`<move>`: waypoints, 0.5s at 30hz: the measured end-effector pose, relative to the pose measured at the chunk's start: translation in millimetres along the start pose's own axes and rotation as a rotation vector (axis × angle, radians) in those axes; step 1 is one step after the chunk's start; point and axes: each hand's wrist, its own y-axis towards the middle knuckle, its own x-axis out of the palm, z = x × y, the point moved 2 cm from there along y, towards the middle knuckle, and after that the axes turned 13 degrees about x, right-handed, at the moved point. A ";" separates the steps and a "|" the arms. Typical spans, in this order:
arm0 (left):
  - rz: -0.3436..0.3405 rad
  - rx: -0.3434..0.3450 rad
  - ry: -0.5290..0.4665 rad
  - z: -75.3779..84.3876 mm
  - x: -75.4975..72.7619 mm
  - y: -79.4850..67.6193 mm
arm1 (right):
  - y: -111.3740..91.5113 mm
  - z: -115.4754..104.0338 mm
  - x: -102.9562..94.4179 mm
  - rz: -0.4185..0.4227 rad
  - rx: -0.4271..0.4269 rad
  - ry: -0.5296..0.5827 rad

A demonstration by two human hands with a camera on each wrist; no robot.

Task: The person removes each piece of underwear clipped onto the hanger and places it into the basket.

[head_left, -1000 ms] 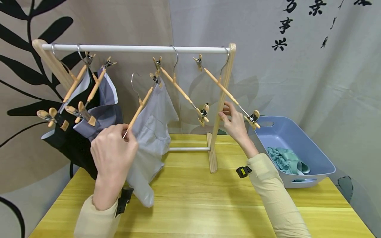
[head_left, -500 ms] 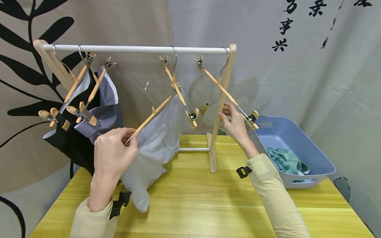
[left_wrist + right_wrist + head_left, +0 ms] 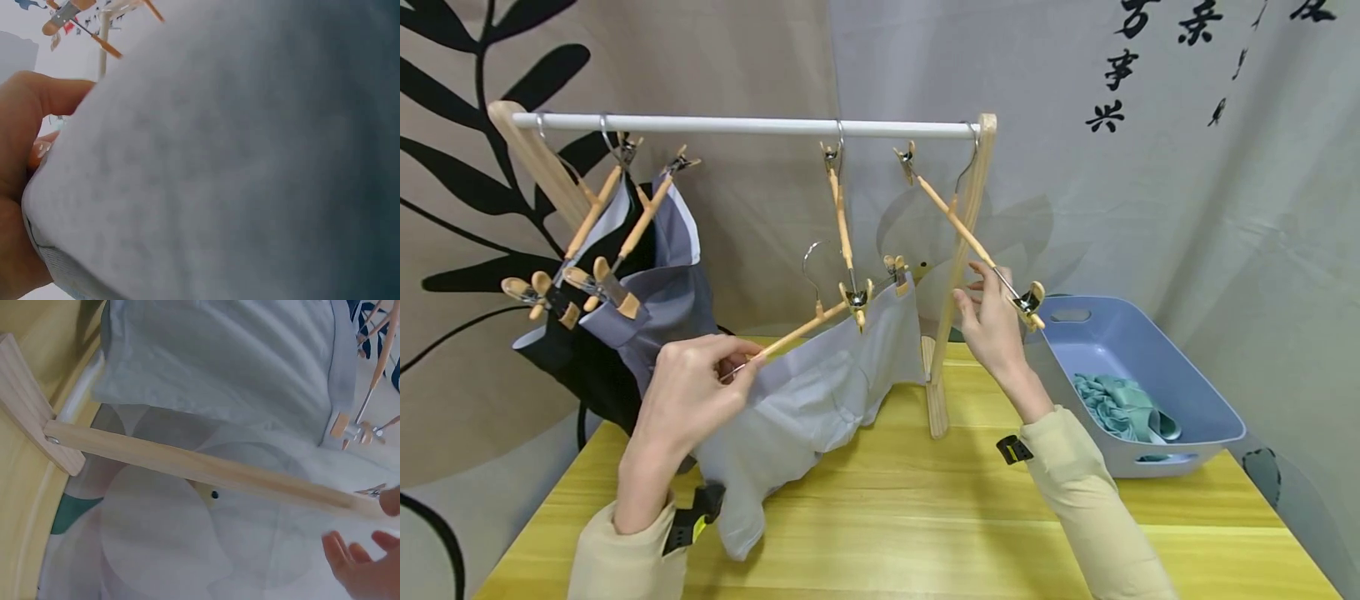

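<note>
My left hand [image 3: 688, 396] pinches the near end of a wooden clip hanger [image 3: 797, 335], whose metal hook points up off the rail. From it hangs a light grey garment [image 3: 827, 400], its waistband held by a far clip [image 3: 897, 271] near the right post. That cloth [image 3: 206, 150] fills most of the left wrist view and hides the near clip. My right hand [image 3: 992, 329] is beside the rack's right post [image 3: 972, 183], fingers loosely bent and apart; in the right wrist view its thumb [image 3: 390, 501] overlaps the post's end.
Two bare clip hangers hang from the white rail [image 3: 730, 125], one at mid-rail [image 3: 842, 221], one at the right end [image 3: 958, 221]. Dark and blue-grey clothes [image 3: 673, 292] hang at the left. A blue basket [image 3: 1195, 375] with teal cloth [image 3: 1123, 408] stands right on the wooden table [image 3: 970, 517].
The held hanger has swung its far end right and down, spreading the garment toward the right post. The mid-rail hanger has turned. My right hand has loosened from the post.
</note>
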 end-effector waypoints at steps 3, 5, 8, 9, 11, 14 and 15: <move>-0.027 0.031 -0.032 -1.4 1.2 -1.0 | -8.1 -6.8 -4.7 0.081 -0.055 -0.012; -0.046 0.049 -0.060 -2.6 1.9 -1.7 | -12.2 -9.8 -8.0 0.104 -0.085 -0.027; -0.082 0.070 -0.111 -4.3 3.3 -2.4 | -17.1 -12.2 -12.5 0.062 -0.101 -0.042; -0.094 0.077 -0.129 -4.7 3.8 -2.6 | -18.4 -12.4 -13.8 0.033 -0.096 -0.044; -0.120 0.087 -0.164 -5.3 5.0 -3.0 | -20.6 -11.9 -16.0 -0.041 -0.072 -0.043; -0.152 0.106 -0.209 -5.6 6.6 -3.5 | -23.1 -10.6 -18.4 -0.157 -0.034 -0.036; -0.159 0.115 -0.222 -5.4 7.1 -3.6 | -23.9 -10.0 -19.1 -0.192 -0.025 -0.039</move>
